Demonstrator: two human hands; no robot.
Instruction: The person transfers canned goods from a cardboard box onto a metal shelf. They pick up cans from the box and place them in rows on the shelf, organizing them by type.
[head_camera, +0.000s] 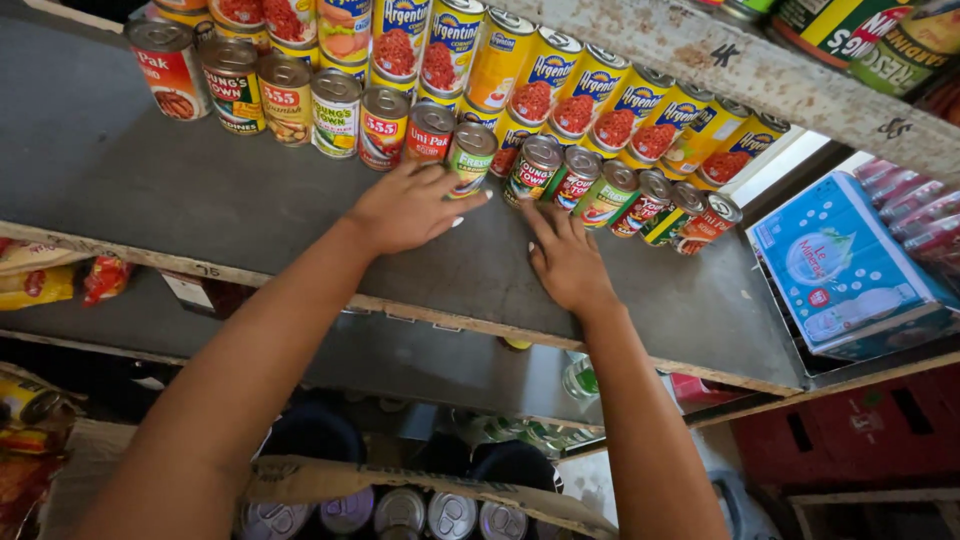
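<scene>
Seen from the head camera, looking down: a grey shop shelf (150, 190) holds a long row of food cans laid on their sides, lids toward the viewer, running from ten o'clock across to three o'clock, with taller yellow cans (560, 85) stacked behind them. Two bare arms reach up from six o'clock. The left hand (405, 208) rests palm down near the middle of the row, fingers loosely spread and only slightly curled; its fingertips touch a green-labelled can (470, 155) lying at its one o'clock, long axis pointing away toward the shelf back. It closes around nothing. The right hand (565, 258) lies flat just beside it at four o'clock, fingers straight and open, tips reaching toward a red-and-green can (533, 168) at its eleven o'clock; whether they touch it I cannot tell. The left hand is nearer the row. A blue printed carton (840, 265) sits at three o'clock, beyond the shelf end. On a lower level, at six o'clock, more can lids (400, 512) show.
</scene>
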